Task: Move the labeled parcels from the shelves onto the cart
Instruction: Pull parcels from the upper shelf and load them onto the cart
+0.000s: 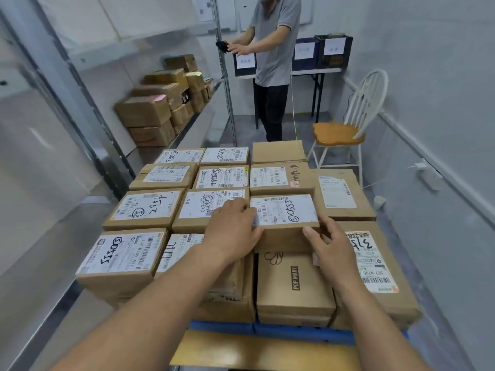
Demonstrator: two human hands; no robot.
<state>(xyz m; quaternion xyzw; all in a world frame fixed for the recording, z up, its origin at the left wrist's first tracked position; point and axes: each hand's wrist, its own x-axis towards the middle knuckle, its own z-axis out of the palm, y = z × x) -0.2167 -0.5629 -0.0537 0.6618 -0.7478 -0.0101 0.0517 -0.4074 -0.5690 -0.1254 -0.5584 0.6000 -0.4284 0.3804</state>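
"POP MART" on brown box [294, 279]; "507-N705" on right parcel label [372, 259].

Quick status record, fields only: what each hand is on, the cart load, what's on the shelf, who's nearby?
left hand: grips the left edge of the held parcel
right hand: grips its right front corner, thumb on the front face
held parcel: label up, just behind the POP MART box; resting or lifted, cannot tell
cart: loaded with rows of labeled parcels
shelf boxes: brown, stacked at left
nearby: a person standing beyond the cart; a chair at right
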